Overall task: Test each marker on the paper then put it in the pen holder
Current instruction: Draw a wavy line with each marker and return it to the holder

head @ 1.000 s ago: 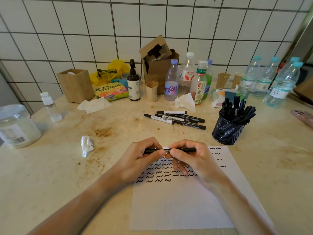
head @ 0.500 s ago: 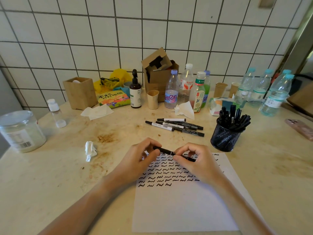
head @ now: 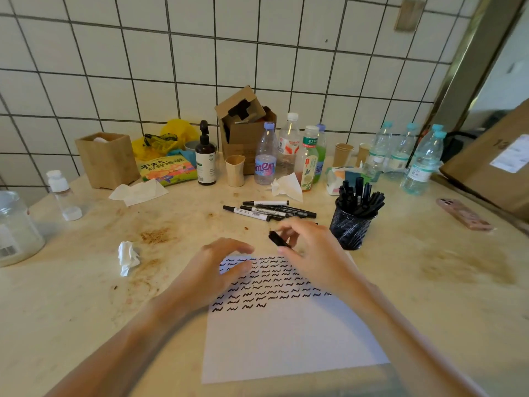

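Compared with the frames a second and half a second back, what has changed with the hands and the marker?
The left hand has let go of the marker and now rests open on the paper. The right hand alone holds it, lifted off the sheet and nearer the pen holder. The loose markers on the table and the holder's contents look unchanged.

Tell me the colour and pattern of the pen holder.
Black wire mesh, seen in the head view: the pen holder.

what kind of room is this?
Likely a kitchen or pantry counter used as a makeshift desk: tiled wall, stained stone countertop, drink bottles and paper cups along the back.
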